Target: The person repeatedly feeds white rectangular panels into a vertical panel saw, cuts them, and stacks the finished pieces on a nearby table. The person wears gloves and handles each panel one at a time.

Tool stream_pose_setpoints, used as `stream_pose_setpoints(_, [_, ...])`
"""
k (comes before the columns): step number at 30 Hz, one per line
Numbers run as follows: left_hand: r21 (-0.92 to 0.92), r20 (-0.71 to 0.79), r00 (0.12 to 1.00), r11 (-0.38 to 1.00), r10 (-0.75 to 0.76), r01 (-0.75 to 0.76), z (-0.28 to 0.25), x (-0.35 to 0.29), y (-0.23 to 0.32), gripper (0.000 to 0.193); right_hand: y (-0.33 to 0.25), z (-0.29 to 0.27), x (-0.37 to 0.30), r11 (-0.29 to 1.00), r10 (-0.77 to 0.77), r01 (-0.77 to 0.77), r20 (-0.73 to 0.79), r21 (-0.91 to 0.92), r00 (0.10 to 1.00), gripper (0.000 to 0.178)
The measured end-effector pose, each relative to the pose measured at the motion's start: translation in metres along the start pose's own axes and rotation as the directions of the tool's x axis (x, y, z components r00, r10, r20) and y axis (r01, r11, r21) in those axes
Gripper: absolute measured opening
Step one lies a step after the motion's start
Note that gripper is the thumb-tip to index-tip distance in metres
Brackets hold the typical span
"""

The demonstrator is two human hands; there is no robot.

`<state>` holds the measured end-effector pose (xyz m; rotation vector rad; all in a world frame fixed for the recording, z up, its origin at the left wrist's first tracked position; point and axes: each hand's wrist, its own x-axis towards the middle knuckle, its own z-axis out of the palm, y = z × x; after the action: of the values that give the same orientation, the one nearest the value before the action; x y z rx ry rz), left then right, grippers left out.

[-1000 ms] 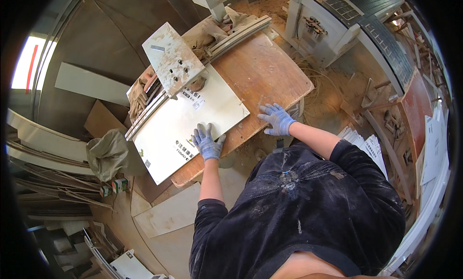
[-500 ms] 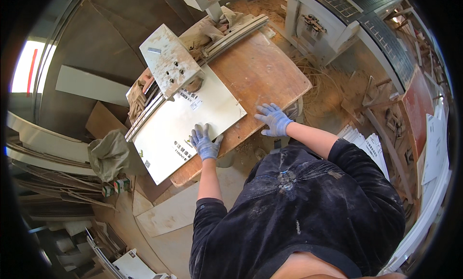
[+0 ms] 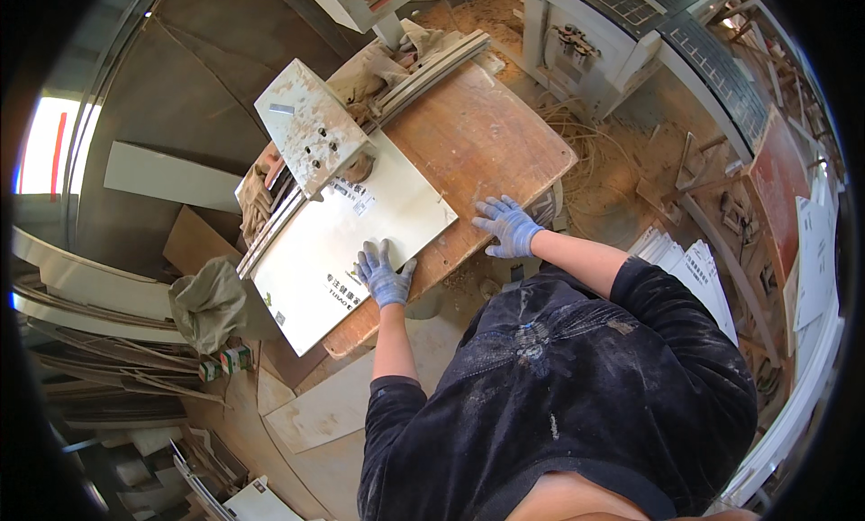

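Observation:
A white panel with dark print lies on a worn brown wooden worktable, its far side along a metal guide rail. My left hand, in a blue-grey glove, rests on the panel near its front edge with fingers spread. Gloved the same way, my right hand lies with fingers apart on the bare wood by the table's near edge, to the right of the panel. Above the panel's far side sits a dusty white machine head with several small dark knobs; whatever lies under it is hidden.
Work gloves and dusty cloths lie about the rail. Stacked thin boards and a crumpled sack are at left. A white machine with a dark slatted top stands back right. Sawdust and cord-like strips cover the floor beyond the table.
The view has shifted slightly, so the table and machine head sit a little differently in the picture. Both hands keep their places on the panel and the table.

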<state>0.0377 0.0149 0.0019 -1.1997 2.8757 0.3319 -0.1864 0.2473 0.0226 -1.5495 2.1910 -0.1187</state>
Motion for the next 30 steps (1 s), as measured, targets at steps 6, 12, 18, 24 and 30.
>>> stream_pose_setpoints(6, [-0.009,-0.008,1.0,1.0,0.001,-0.001,0.001,-0.002,0.0,0.08,-0.001,0.001,-0.001,1.0,0.003,-0.003,-0.004,-0.006,1.0,0.074])
stream_pose_setpoints(12, [-0.013,-0.008,1.0,1.0,0.001,-0.001,0.0,-0.004,0.001,0.081,-0.002,0.002,-0.003,1.0,0.006,-0.007,-0.014,-0.002,1.0,0.074])
stream_pose_setpoints(18, [-0.015,0.004,1.0,1.0,-0.003,0.003,-0.001,-0.004,0.002,0.081,-0.003,0.004,-0.003,1.0,0.008,-0.007,-0.038,0.013,0.999,0.073])
stream_pose_setpoints(24, [-0.03,0.001,1.0,1.0,-0.001,0.001,0.001,-0.005,0.001,0.08,-0.006,0.006,-0.004,0.999,0.031,-0.028,-0.065,0.034,0.997,0.071])
stream_pose_setpoints(30, [-0.03,-0.013,0.999,0.999,0.034,-0.035,0.004,-0.007,-0.002,0.08,-0.018,0.008,-0.005,0.991,0.125,-0.119,-0.095,0.06,0.988,0.069])
